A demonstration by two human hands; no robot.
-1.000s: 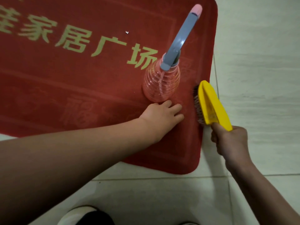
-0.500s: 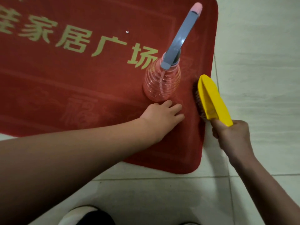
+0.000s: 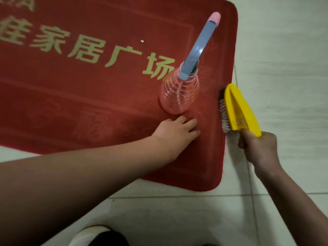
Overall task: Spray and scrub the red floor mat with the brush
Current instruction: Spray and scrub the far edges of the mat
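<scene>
Right now the right hand (image 3: 259, 148) is curled round the handle of the yellow brush (image 3: 237, 110), bristles tipped sideways against the edge of the red floor mat (image 3: 106, 96) just right of the spray bottle (image 3: 179, 95), likely to work that border. On the bottle's near side the left hand (image 3: 177, 132) lies flat, fingers loosely spread, presumably pinning the mat; since a second ago the brush has crept slightly up the edge.

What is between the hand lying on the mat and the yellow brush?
Nothing but bare red mat. In the head view, the left hand and the brush have only that strip between them.
</scene>
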